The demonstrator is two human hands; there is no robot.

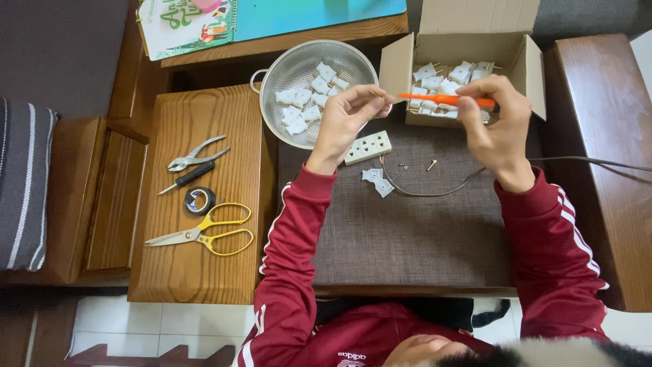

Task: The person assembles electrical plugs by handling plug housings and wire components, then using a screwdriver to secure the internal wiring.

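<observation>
My right hand (pixel 499 119) grips an orange-handled screwdriver (pixel 445 99) held level, its tip pointing left. My left hand (pixel 346 115) pinches a small metal part at that tip; the part is too small to identify. Below the hands, on a brown mat (pixel 407 231), lie a white socket strip (pixel 368 147), a white plug half-shell (pixel 378 181), two loose screws (pixel 430 164) and a dark cable (pixel 448 187) running off to the right. Both arms wear red sleeves with white stripes.
A metal colander (pixel 278 71) and an open cardboard box (pixel 397 68) each hold several white plug parts. On the wooden stand (pixel 204 272) to the left lie pliers (pixel 197 153), a black screwdriver (pixel 187 178), black tape (pixel 200 200) and yellow scissors (pixel 204 232). A colourful book (pixel 272 17) sits at the back.
</observation>
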